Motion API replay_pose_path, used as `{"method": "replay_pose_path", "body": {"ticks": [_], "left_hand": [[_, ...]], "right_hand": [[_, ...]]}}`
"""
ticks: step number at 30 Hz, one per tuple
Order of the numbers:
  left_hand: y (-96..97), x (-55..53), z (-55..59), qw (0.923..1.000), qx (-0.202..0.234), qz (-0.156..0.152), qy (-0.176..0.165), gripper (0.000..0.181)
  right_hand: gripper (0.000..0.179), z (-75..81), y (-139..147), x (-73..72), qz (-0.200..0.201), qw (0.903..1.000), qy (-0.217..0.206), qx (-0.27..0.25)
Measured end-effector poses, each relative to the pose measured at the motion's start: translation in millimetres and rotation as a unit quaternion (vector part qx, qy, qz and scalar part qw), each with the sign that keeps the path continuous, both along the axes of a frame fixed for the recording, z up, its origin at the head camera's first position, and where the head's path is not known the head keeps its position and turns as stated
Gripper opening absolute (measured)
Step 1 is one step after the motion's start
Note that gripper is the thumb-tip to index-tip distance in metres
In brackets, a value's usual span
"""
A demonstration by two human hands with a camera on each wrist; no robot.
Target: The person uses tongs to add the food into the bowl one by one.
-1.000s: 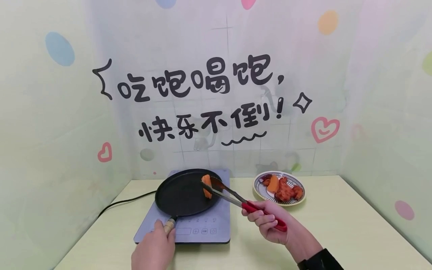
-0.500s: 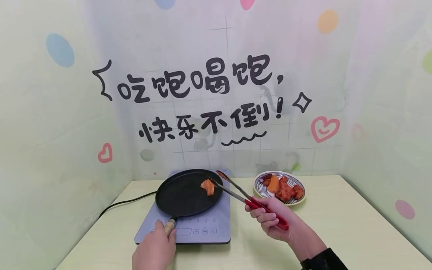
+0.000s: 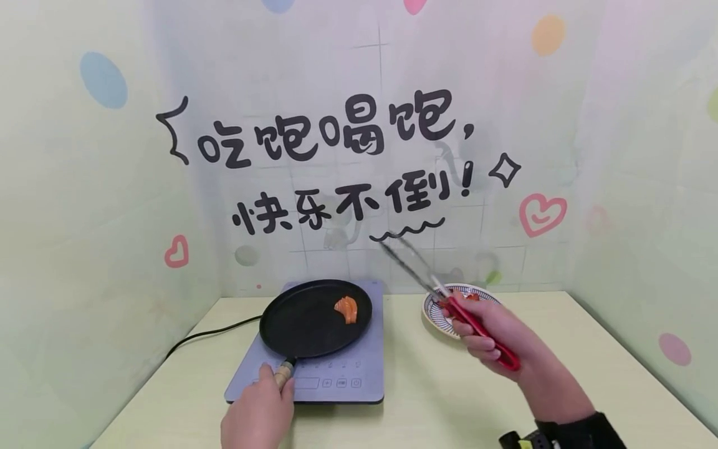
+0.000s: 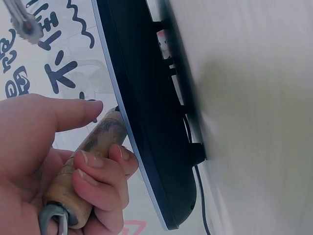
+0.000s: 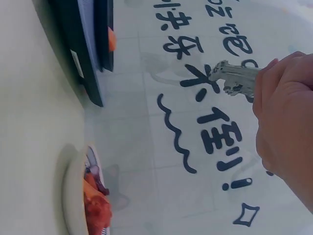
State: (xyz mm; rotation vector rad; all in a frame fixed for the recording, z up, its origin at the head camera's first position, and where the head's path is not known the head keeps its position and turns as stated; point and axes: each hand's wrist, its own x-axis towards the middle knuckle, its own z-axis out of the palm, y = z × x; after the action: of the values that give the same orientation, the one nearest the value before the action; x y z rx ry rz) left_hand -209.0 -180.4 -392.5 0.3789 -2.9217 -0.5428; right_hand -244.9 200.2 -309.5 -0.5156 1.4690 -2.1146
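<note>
My left hand (image 3: 259,411) grips the wooden handle (image 4: 100,139) of a flat black frying pan (image 3: 303,324), its fingers curled round the wood. On the pan's right side lies an orange slice with pale stripes (image 3: 346,310), like salmon. Up and to the right, my right hand (image 3: 496,327) holds red-handled metal tongs (image 3: 412,269), raised in front of the back wall. Nothing shows between the tong tips. Behind this hand, a patterned plate (image 3: 430,317) is partly hidden. Reddish food pieces (image 5: 98,210) on it show in the right wrist view.
Under the pan is a grey-blue induction cooker (image 3: 370,368) with touch buttons along its front. A black cord (image 3: 207,332) runs from it to the left over the pale table (image 3: 426,393). Printed cloth walls (image 3: 645,249) enclose the table at the back and both sides.
The tongs let go of the orange slice, which now rests on the pan. My right hand has lifted them up and to the right, across the plate. My left hand stays on the handle.
</note>
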Motion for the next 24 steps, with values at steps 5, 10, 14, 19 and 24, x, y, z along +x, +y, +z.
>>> {"method": "replay_pose_path", "body": {"ticks": [5,10,14,19,24], "left_hand": [[0.8,0.1,1.2,0.9998,-0.001,-0.003,0.021,0.054],[0.4,-0.1,2.0,1.0000,0.000,-0.004,0.007,0.061],[-0.7,-0.4,1.0,0.9999,0.001,-0.003,-0.010,0.068],[-3.3,-1.5,-1.2,0.9998,0.004,0.000,-0.022,0.072],[-2.9,-2.8,-0.9,0.9997,0.006,-0.003,-0.024,0.073]], "right_hand": [[0.039,17.9,28,7.8,-0.072,0.9889,0.084,0.098],[0.047,24.9,45,14.7,-0.176,0.9279,0.152,0.292],[0.037,20.3,55,17.1,-0.194,0.8758,0.203,0.393],[0.029,16.5,67,19.0,-0.211,0.8227,0.244,0.468],[0.030,17.5,77,15.5,-0.239,0.7793,0.234,0.530]]}}
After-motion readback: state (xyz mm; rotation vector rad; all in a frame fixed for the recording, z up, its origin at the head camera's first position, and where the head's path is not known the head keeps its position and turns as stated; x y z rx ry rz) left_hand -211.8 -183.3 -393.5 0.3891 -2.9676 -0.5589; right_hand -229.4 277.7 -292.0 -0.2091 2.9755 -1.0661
